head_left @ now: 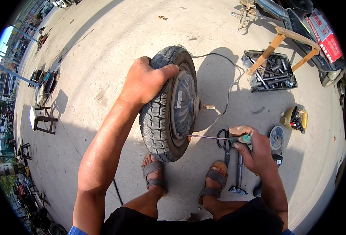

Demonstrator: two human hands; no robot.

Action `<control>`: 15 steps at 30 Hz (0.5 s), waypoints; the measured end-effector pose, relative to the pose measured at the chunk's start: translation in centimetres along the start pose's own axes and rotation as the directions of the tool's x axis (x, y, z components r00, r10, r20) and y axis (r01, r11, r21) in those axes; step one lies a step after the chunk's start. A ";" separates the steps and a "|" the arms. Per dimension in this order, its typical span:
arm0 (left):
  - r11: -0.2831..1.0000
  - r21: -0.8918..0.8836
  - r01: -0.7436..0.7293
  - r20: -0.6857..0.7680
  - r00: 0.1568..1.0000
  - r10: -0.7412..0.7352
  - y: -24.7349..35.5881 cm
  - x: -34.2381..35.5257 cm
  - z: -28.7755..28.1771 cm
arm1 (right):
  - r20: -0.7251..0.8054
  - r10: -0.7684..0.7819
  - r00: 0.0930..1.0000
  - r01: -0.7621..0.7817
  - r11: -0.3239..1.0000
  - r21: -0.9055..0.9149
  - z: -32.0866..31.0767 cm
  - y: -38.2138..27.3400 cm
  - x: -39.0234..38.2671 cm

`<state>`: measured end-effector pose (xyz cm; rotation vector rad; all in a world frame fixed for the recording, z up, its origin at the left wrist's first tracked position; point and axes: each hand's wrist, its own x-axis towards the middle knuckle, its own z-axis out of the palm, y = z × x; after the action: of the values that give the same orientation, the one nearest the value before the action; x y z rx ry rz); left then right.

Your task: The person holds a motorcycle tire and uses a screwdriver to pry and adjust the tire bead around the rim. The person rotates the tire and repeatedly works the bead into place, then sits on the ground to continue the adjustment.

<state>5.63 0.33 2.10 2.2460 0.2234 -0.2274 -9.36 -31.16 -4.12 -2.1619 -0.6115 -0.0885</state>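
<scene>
A small motor wheel with a black treaded tyre [157,117] stands upright on the concrete in front of my feet. My left hand [146,80] grips it from above, fingers over the tread and thumb reaching to the rim. On its right side the ribbed hub cover [183,102] faces out, with an axle stub [211,107] jutting from the centre. My right hand [252,148] is closed round the green handle of a screwdriver [208,137]. The long shaft points left, its tip at the lower edge of the hub cover. A thin black cable [229,92] trails from behind the wheel.
Black-handled scissors [226,150] and a metal-shafted tool [239,172] lie by my right foot. Further right are a round grey disc [276,138] and a cut yellow jug [302,117] holding small items. A black crate of tools [255,84] sits beside a wooden frame [298,36]. Leftward stands a stool [44,119].
</scene>
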 end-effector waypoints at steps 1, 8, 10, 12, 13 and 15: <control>1.000 -0.002 -0.001 -0.008 1.000 0.001 0.0 -0.1 0.0 | -0.005 0.116 0.993 -0.116 0.991 0.063 0.3 0.1 -0.1; 1.000 0.016 -0.018 -0.012 1.000 0.018 -0.1 -0.1 0.1 | 0.108 0.666 0.738 -0.597 0.570 0.564 1.1 0.4 1.3; 1.000 0.000 -0.016 0.015 1.000 0.016 -0.1 -0.1 0.0 | 0.123 0.682 0.721 -0.597 0.521 0.610 1.4 1.4 1.0; 1.000 0.012 -0.023 0.004 1.000 0.023 -0.2 0.0 0.0 | 0.105 0.673 0.732 -0.563 0.511 0.650 1.6 1.9 0.5; 1.000 0.017 -0.026 -0.002 1.000 0.026 -0.2 0.0 0.0 | 0.116 0.662 0.740 -0.562 0.515 0.648 1.5 1.9 0.4; 1.000 0.006 -0.007 -0.007 1.000 0.007 0.3 -0.4 0.0 | 0.139 0.639 0.757 -0.560 0.523 0.643 1.3 1.9 0.2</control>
<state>5.28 0.11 2.40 2.2536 0.2193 -0.2164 -8.55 -31.06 -6.26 -1.5307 0.2162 0.3408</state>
